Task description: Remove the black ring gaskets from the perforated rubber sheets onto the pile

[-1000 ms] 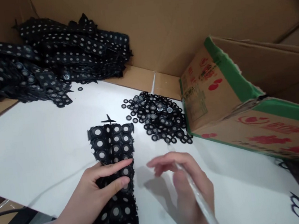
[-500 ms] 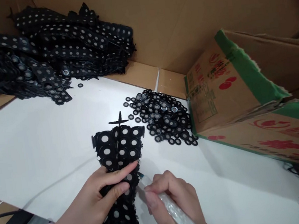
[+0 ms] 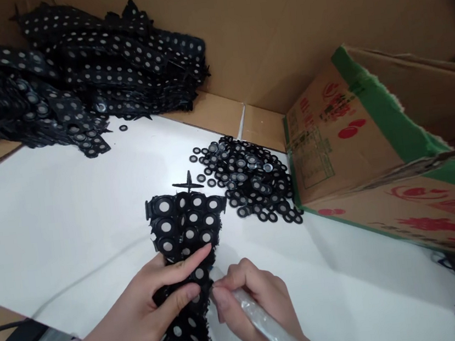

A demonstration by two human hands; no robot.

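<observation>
The one view looks out from the person's head, above the near side of the white table (image 3: 68,195), facing forward and down. It sits close: the left hand (image 3: 150,304) and right hand (image 3: 260,302) take up much of the lower middle, reaching in from the bottom edge. Farther off, the cardboard wall (image 3: 260,33) fills the top, and the box (image 3: 323,136) is cut off by the right edge

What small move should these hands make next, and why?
Perhaps the right hand should ease the pen-like tool around the nearest disc: the tool's front end sits at the right edge of the dotted black sheet, beside that disc, and the left hand holds the sheet.
</observation>
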